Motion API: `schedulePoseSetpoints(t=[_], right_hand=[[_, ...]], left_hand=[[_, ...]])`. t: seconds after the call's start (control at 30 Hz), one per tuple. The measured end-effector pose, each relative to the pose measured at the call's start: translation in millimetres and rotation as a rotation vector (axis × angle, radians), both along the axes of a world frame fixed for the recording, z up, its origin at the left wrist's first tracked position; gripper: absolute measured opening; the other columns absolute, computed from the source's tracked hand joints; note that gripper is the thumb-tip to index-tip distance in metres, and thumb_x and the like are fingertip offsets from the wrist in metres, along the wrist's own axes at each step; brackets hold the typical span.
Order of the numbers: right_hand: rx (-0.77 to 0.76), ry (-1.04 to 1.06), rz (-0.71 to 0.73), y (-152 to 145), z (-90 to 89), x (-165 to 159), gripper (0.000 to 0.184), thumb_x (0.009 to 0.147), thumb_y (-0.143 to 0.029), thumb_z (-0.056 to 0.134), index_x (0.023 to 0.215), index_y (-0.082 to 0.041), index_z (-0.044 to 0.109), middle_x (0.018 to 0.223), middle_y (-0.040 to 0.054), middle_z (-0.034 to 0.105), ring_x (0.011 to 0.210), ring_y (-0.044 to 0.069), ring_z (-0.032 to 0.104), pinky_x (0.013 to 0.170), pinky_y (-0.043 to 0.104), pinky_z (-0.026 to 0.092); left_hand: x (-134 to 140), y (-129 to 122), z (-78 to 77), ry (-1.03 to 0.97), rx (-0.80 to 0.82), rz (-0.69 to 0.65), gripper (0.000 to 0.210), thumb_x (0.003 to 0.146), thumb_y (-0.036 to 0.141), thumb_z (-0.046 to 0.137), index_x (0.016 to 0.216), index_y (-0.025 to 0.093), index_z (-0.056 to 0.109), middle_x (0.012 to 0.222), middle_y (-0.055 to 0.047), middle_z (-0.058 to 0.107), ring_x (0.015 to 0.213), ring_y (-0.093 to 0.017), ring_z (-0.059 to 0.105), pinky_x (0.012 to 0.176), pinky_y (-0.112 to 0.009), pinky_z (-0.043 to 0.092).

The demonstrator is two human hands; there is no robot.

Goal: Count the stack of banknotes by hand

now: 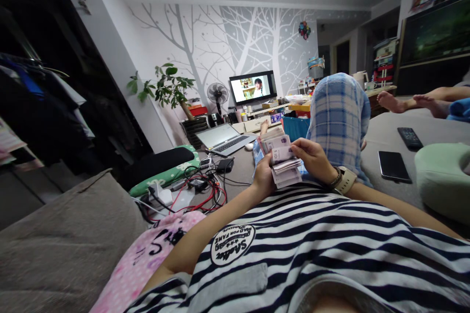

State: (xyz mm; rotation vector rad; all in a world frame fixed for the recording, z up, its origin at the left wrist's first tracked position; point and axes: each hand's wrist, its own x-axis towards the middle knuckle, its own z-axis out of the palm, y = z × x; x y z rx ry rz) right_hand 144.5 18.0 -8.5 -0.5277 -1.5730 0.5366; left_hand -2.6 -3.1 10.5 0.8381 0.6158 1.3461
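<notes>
A stack of banknotes is held above my lap, some notes fanned upward and others folded down toward the striped shirt. My left hand is closed around the left side of the stack, its thumb lying on the notes. On the other side my right hand pinches the edge of a note marked with a 5. A pale watch and a dark bracelet are on the right wrist. Behind the notes rises a bent knee in blue checked trousers.
To the left lie an open laptop, a white mouse and tangled cables. At right are a phone, a remote control and a green neck pillow. Another person's bare feet rest farther back.
</notes>
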Motion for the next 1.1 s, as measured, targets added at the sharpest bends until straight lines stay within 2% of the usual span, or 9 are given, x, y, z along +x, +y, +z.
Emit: schedulePoseSetpoints(t=[0.23,0.37,0.47,0.6,0.8,0.93,1.1], right_hand=[[0.013,-0.006,-0.038,-2.5,1.9,1.1,0.046,0.090,-0.061,0.061,0.070,-0.020,0.060,0.065,-0.0012,0.052,0.063,0.014,0.043,0.061,0.029,0.035],[0.029,-0.039,-0.048,-2.5,1.4,2.2,0.050,0.094,-0.061,0.055,0.066,-0.020,0.059,0.062,-0.0003,0.054,0.061,0.014,0.045,0.061,0.030,0.036],[0.012,-0.051,-0.055,1.0,-0.3,2.1,0.050,0.093,-0.062,0.057,0.065,-0.020,0.059,0.062,0.0001,0.056,0.060,0.014,0.046,0.060,0.030,0.036],[-0.058,-0.003,-0.144,9.2,-3.2,1.8,0.048,0.081,-0.063,0.071,0.066,-0.020,0.056,0.057,-0.0030,0.048,0.055,0.013,0.039,0.053,0.029,0.030],[-0.074,0.006,-0.154,14.5,-5.1,2.6,0.046,0.082,-0.062,0.071,0.067,-0.020,0.056,0.059,-0.0023,0.049,0.057,0.013,0.039,0.054,0.029,0.030],[-0.069,0.008,-0.150,10.5,-3.2,2.1,0.045,0.083,-0.060,0.070,0.066,-0.020,0.056,0.061,-0.0020,0.049,0.058,0.014,0.040,0.055,0.029,0.031],[-0.029,0.018,-0.092,1.9,0.1,0.6,0.045,0.085,-0.060,0.067,0.067,-0.020,0.057,0.061,-0.0017,0.050,0.059,0.014,0.041,0.057,0.030,0.033]], left_hand=[[1.2,-0.6,1.7,-0.037,-0.062,-0.020,0.034,0.090,0.031,0.054,0.114,0.012,0.070,0.096,-0.012,0.079,0.103,-0.032,0.074,0.094,-0.046,0.058],[1.2,2.1,-0.6,-0.061,-0.057,-0.033,0.036,0.094,0.031,0.048,0.116,0.012,0.070,0.100,-0.012,0.079,0.108,-0.031,0.073,0.098,-0.046,0.056],[0.3,4.2,-2.9,-0.072,-0.016,-0.020,0.033,0.090,0.030,0.056,0.114,0.013,0.071,0.102,-0.012,0.079,0.110,-0.031,0.072,0.100,-0.045,0.055],[-2.4,2.5,-4.6,-0.025,0.024,0.015,0.033,0.080,0.026,0.070,0.109,0.011,0.072,0.098,-0.012,0.080,0.106,-0.033,0.073,0.097,-0.046,0.056],[-1.8,1.2,-8.2,0.010,0.057,0.068,0.029,0.077,0.014,0.068,0.105,0.009,0.073,0.085,-0.010,0.079,0.104,-0.032,0.074,0.099,-0.046,0.055],[0.8,4.6,-9.1,-0.024,0.036,0.036,0.033,0.080,0.023,0.070,0.110,0.010,0.072,0.094,-0.012,0.080,0.106,-0.032,0.073,0.099,-0.047,0.055],[1.6,5.8,-5.6,-0.064,-0.019,-0.032,0.038,0.089,0.036,0.061,0.118,0.014,0.070,0.104,-0.012,0.079,0.105,-0.032,0.073,0.096,-0.046,0.057]])
